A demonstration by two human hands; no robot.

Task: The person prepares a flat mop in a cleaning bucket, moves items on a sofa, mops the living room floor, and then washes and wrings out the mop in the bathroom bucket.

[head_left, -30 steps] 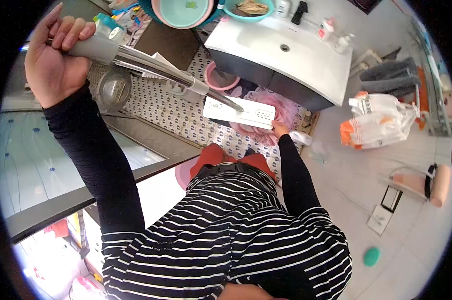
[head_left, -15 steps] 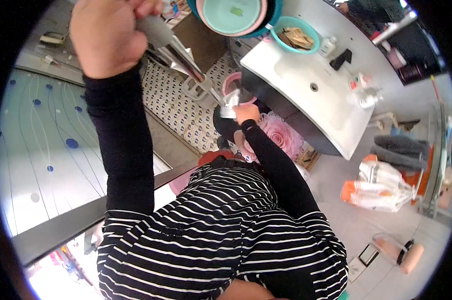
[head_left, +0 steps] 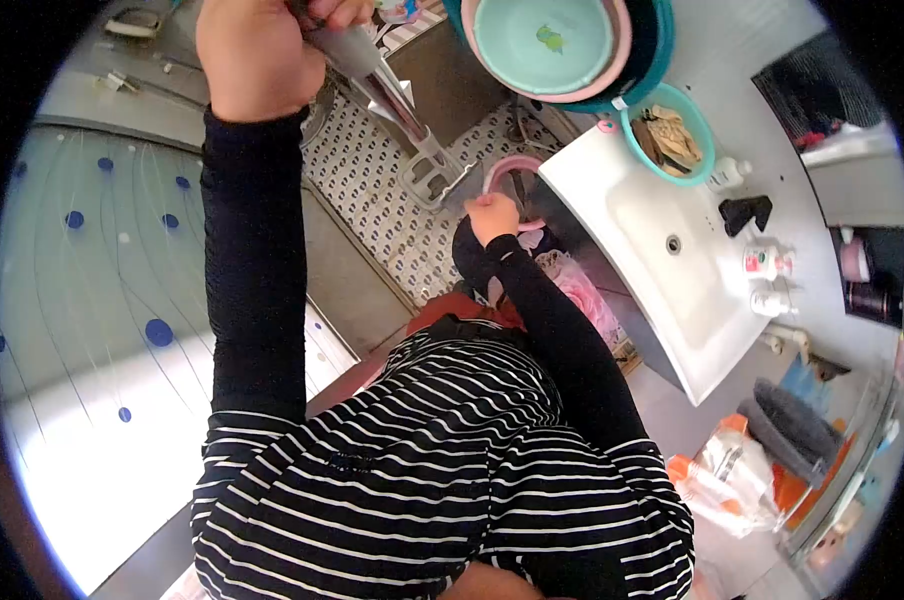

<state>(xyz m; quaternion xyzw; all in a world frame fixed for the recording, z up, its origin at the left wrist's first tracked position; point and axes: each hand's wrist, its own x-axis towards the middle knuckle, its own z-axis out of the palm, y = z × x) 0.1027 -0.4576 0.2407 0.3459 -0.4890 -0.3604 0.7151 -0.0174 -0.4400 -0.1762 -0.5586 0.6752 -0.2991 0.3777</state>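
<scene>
My left hand is raised at the upper left, fingers wrapped round the upper end of a long metal pole. The pole slants down and right to a pale grey frame-like part over the patterned floor; whether this part belongs to the pole or lies on the floor is hard to tell. Beside its lower end is my right hand, closed, in front of a pink basin. What its fingers hold is too small to make out.
A white washbasin stands to the right, with a turquoise basin of cloths and several bottles on it. Stacked basins are above. A patterned glass panel is on the left. A white and orange bag sits lower right.
The view has shifted, so the washbasin appears lower and further right. White material seen at my right hand before no longer shows there. My left hand still grips the pole.
</scene>
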